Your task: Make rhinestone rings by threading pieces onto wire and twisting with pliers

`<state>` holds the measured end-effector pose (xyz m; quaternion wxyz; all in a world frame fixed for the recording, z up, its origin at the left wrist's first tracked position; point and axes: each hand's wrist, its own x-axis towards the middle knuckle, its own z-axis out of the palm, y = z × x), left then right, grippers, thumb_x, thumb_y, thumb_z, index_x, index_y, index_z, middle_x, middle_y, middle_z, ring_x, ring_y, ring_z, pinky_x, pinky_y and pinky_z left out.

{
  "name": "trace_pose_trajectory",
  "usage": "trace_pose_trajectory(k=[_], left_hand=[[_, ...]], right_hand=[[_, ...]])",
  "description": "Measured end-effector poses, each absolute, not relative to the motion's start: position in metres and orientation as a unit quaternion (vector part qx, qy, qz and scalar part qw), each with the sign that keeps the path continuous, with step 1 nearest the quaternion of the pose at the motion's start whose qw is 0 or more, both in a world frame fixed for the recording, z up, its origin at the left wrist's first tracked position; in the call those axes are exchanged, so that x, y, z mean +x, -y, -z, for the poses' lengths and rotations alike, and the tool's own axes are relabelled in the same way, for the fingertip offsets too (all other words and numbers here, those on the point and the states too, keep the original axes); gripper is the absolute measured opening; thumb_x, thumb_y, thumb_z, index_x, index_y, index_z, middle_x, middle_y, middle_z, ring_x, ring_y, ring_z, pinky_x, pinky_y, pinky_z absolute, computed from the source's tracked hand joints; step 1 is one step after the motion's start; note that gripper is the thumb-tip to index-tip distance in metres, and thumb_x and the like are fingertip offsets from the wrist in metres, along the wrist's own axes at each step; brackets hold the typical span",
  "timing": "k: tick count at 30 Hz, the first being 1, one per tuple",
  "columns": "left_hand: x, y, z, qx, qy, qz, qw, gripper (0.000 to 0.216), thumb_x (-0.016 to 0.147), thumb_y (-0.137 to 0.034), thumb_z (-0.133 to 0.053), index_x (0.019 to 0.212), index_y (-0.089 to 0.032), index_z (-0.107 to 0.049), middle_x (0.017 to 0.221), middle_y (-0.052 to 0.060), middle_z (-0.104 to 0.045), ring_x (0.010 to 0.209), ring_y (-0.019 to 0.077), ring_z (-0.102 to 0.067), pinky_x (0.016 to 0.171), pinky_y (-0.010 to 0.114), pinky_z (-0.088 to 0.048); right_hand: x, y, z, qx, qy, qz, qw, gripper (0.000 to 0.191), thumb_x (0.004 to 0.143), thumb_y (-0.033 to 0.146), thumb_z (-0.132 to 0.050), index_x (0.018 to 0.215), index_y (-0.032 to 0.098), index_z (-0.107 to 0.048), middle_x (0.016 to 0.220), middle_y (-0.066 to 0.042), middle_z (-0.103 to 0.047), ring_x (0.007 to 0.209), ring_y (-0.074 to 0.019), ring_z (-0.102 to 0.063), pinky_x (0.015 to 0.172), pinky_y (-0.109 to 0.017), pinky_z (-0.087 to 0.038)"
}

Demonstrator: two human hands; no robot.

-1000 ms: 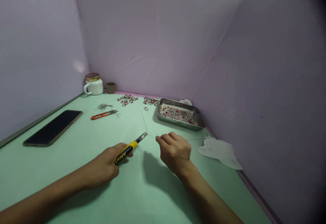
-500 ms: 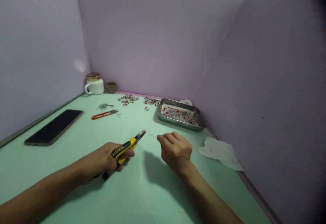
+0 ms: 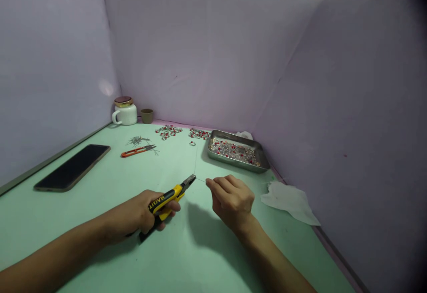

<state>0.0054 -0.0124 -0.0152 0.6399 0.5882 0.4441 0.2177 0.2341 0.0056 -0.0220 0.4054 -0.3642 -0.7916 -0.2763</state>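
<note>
Yellow-and-black pliers [image 3: 166, 202] are brought nearer the thin wire [image 3: 201, 179], jaws slightly apart and just short of it, and are clamped in the L hand [image 3: 143, 213], forearm low from lower left. The wire is pinched betw. the fingertips of the R hand [image 3: 231, 199], wrist raised, at lower centre above the mint desk [image 3: 83, 222]. Orange thread snips [image 3: 138, 151] and a steel tray [image 3: 239, 164] of red rhinestones [image 3: 230, 150] lie toward upper centre, not touched.
</note>
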Motion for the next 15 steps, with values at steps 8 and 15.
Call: trace_pose_trajectory(k=[8,15], left_hand=[[0.0039,0.015,0.0078,0.641,-0.477,-0.163,0.579,0.034,0.053,-0.008,-0.043,0.084,-0.018,-0.055,0.065,-0.004,-0.047,0.06,0.0129,-0.047,0.053,0.023,-0.033],[-0.0006,0.0109,0.0062,0.63,-0.437,-0.182,0.616,0.035,0.049,-0.004,-0.04,0.077,-0.018,-0.054,0.07,-0.004,-0.051,0.062,0.0126,-0.048,0.057,0.025,-0.037]], right_hand=[[0.2357,-0.0053,0.0218,-0.343,0.808,0.276,0.392,0.017,0.077,0.006,-0.053,0.078,0.016,-0.066,0.061,0.0,-0.065,0.057,-0.0109,-0.049,0.055,-0.025,-0.032],[0.2365,-0.0057,0.0206,-0.333,0.818,0.267,0.387,0.018,0.077,0.006,-0.053,0.08,0.017,-0.066,0.062,0.0,-0.065,0.057,-0.0112,-0.05,0.055,-0.025,-0.033]])
